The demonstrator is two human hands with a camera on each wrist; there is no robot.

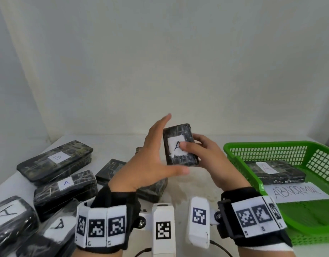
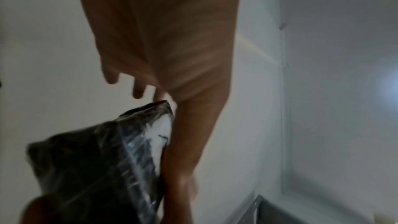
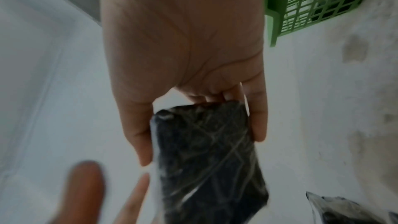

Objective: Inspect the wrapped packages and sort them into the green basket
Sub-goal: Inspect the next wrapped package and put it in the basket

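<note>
A small black wrapped package (image 1: 175, 135) with a white "A" label is held upright above the table's middle. My right hand (image 1: 202, 154) grips it, thumb on the label and fingers behind. My left hand (image 1: 156, 153) stands open just left of it, fingers straight up and thumb stretched below the package. The left wrist view shows the package (image 2: 96, 168) beside the spread left hand (image 2: 163, 40). From the right wrist, the package (image 3: 206, 156) sits between thumb and fingers of the right hand (image 3: 183, 40). The green basket (image 1: 234, 151) is at the right.
Inside the basket lie a long package marked "A" (image 1: 275, 171) and a paper reading "ABNORMAL" (image 1: 297, 191). Several wrapped packages crowd the table's left, one marked "B" (image 1: 56, 160), one marked "A" (image 1: 65, 186). Another package (image 1: 152, 190) lies under my left hand.
</note>
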